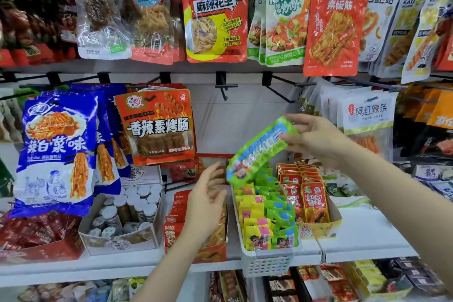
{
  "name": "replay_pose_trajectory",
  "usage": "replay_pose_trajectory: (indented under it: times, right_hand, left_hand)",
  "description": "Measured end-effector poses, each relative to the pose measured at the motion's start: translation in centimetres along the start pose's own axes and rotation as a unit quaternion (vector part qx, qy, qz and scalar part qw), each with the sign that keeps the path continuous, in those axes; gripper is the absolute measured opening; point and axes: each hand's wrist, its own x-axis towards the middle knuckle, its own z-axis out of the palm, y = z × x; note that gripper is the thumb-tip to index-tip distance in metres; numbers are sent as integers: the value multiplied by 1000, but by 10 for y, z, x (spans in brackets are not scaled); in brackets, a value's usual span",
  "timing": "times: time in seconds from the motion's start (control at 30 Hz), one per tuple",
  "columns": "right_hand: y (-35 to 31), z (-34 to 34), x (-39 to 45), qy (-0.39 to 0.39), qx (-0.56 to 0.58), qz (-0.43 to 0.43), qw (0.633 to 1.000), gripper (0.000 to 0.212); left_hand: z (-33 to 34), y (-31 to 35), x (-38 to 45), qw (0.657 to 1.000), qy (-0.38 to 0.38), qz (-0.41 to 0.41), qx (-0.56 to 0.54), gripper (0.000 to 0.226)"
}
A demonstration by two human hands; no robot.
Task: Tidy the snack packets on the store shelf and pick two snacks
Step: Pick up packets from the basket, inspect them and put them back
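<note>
My right hand (316, 137) pinches the top end of a long green and blue snack packet (257, 152), held tilted above a white basket (267, 262) full of small green, yellow and pink packets (267, 218). My left hand (208, 201) hovers open just left of the packet's lower end, fingers relaxed, in front of a red carton of snacks (171, 225). Two empty black hooks (224, 91) stick out of the back panel above my hands.
Rows of hanging packets fill the upper hooks: an orange peanut bag (215, 12), a red sausage bag (157, 125), blue bags (56, 152). A box of small jars (127, 213) and a box of red packets (308, 193) stand on the white shelf (362, 238).
</note>
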Motion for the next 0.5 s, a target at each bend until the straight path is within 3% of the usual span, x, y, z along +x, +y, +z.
replay_pose_trajectory:
  times: [0.07,0.17,0.33,0.5]
  right_hand:
    - [2,-5,5,60,-6,-31,998,39]
    - [11,-11,11,121,-117,-79,982,29]
    - [23,-10,17,92,-181,-113,973,27]
    - [33,3,33,68,-231,-122,963,34]
  left_hand:
    - [-3,-11,3,995,-10,-29,96,57]
    - [-2,-27,9,983,-24,-31,181,43]
    - [21,-36,29,960,-132,7,245,55]
    - [37,-50,46,935,-188,-70,294,74]
